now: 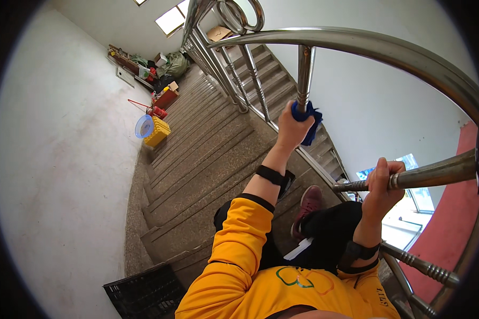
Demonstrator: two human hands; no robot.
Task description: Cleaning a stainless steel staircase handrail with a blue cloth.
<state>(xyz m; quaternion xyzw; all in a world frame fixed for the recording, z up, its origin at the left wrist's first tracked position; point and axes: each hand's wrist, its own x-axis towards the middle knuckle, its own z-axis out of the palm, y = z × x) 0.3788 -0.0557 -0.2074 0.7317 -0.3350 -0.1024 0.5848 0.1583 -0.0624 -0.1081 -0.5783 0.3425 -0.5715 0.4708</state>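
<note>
Crumpled dark blue cloth (312, 130), bunched around a shiny, ringed metal baluster (305, 69)

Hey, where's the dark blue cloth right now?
In the head view, the dark blue cloth is right of and above centre, held by the person's bare left hand against a shiny, round metal railing post.

Blue cloth (312, 130) partly hidden by the left hand (293, 127) — black crate (143, 292) cut off below.

The wall (64, 149) lies left of your stairs (213, 143), a basin (144, 126) beside a container (158, 134) near it. On your right, the railing (356, 36) has a cloth (313, 133) around one baluster (304, 74).
</note>
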